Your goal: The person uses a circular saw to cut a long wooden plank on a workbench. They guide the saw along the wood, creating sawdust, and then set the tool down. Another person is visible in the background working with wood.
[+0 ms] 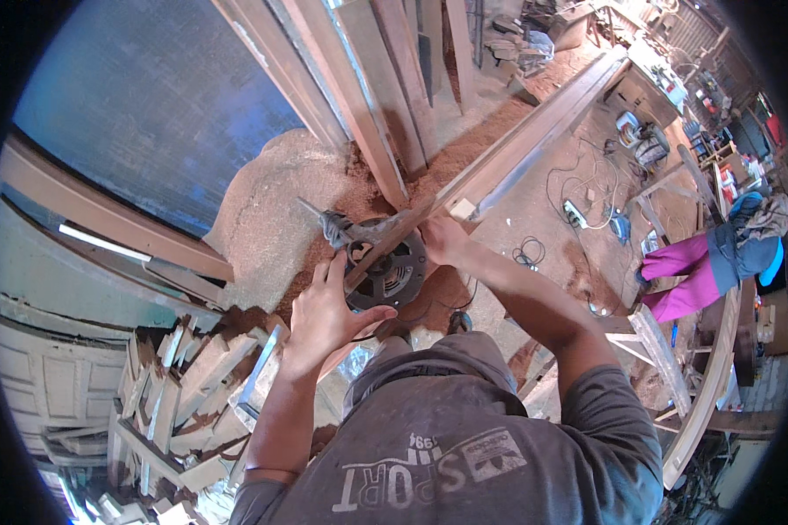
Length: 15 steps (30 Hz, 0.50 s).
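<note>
One long, narrow brown wooden strip [390, 244] lies slantwise over a round, dark, slotted disc [413, 264], its lower end just beside the person's left hand [326, 306], whose thumb and fingers are spread. The right hand [443, 241] curls at the strip's right side; whether it pinches the wood cannot be told. Reddish-brown sawdust [445, 287] lies nearby.

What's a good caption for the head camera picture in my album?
Left hand spread, right hand at a wooden strip over a dark round machine.
</note>
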Each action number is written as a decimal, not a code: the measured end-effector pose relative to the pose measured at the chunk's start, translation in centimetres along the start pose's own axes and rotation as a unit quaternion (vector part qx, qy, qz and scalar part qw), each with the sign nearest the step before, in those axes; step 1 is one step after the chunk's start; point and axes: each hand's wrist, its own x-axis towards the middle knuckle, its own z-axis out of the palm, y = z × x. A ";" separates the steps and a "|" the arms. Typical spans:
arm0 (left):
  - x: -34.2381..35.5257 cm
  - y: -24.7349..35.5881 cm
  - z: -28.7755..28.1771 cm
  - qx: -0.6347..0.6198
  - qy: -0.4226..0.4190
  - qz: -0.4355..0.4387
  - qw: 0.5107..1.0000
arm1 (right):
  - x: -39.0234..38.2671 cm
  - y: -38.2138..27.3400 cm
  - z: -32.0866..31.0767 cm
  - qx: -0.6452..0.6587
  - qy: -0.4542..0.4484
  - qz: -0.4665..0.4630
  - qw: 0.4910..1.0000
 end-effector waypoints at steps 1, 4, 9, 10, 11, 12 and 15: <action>0.0 -0.1 0.0 -0.001 -0.006 -0.007 1.000 | 0.4 0.0 0.0 -0.017 -0.003 -0.003 1.000; 0.0 -0.3 0.0 -0.008 -0.004 0.004 1.000 | 0.7 0.2 -0.6 -0.010 0.005 -0.029 1.000; 0.0 -0.3 -0.2 -0.007 -0.006 -0.001 1.000 | -0.3 0.8 -1.6 0.010 -0.033 -0.070 0.997; 0.0 -0.2 -0.3 -0.009 -0.011 -0.003 1.000 | -0.5 0.8 -1.6 0.051 -0.010 -0.110 0.993; -0.1 -0.1 -0.4 -0.011 -0.018 -0.005 1.000 | -0.6 0.7 -1.5 0.073 -0.001 -0.118 0.990; -0.1 0.0 -0.6 -0.019 -0.015 -0.001 1.000 | -0.6 0.6 -1.4 0.080 -0.001 -0.116 0.990; 0.0 0.2 -1.0 -0.021 -0.021 -0.013 0.999 | -0.6 0.2 -1.0 0.081 -0.008 -0.100 0.992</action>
